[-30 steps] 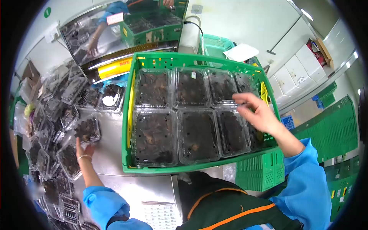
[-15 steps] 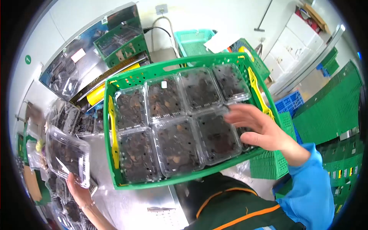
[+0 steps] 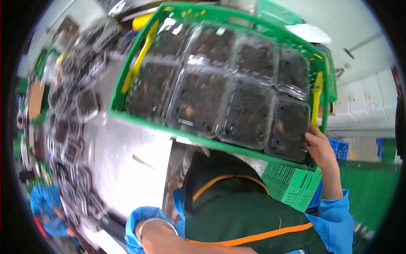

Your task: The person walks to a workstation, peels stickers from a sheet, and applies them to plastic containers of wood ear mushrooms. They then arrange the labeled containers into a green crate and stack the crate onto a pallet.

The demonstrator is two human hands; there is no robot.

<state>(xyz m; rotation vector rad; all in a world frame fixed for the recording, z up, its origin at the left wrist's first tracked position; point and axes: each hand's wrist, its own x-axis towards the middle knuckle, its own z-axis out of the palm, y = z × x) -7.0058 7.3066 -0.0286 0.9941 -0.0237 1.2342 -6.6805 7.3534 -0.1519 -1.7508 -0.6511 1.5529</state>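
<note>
The green crate point(image 3: 211, 146) holds several clear lidded packs of dark, brownish pieces in two rows. At its front right corner, my right hand point(image 3: 320, 146) has bent, slightly spread fingertips against the right edge of the front right pack point(image 3: 289, 127), beside the yellow handle point(image 3: 317, 99). My left hand point(image 3: 186, 246) is low at the bottom edge, in front of my apron, below the blue cuff; its fingers are cut off by the frame, so what it holds does not show.
Many clear packs point(image 3: 76, 148) are piled left of the steel table point(image 3: 114, 156). Another person in blue sleeves point(image 3: 46, 205) is at the lower left. Green crates point(image 3: 292, 186) are stacked below right; a turquoise basket point(image 3: 279, 12) stands behind.
The view has shifted. My right hand has come down from above the packs to the crate's front right corner. My left hand has moved from the left pack to the bottom edge; that pack no longer shows in it.
</note>
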